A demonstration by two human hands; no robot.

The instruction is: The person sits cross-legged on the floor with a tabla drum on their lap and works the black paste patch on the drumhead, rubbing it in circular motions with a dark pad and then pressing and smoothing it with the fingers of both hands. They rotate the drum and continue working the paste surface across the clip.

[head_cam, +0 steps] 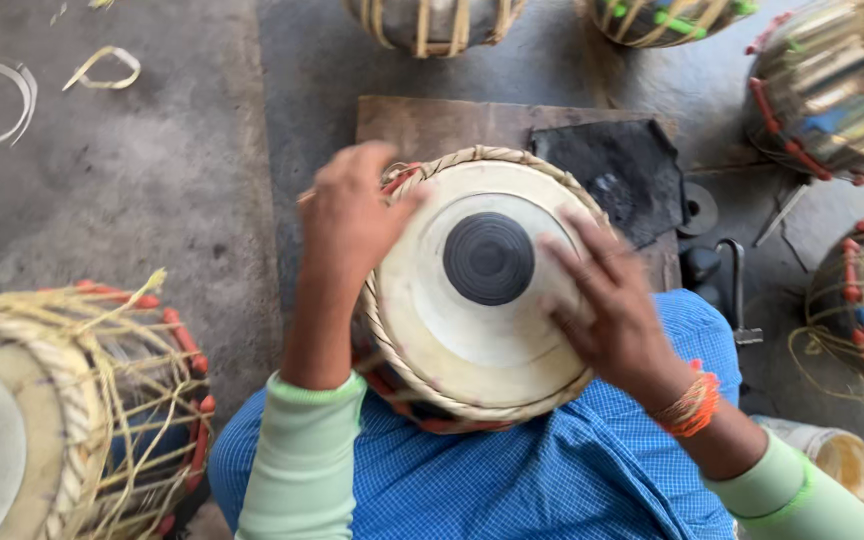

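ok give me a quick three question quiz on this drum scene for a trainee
1. True or false: both hands rest on the drum in the person's lap.
2. What colour is the round patch at the centre of the drumhead? A) black B) red C) green
3. Which wrist wears the orange thread band?

Key:
1. True: the left hand grips the woven rim and the right hand lies flat on the drumhead of the drum.
2. A: the patch is black.
3. The right wrist, with the thread band.
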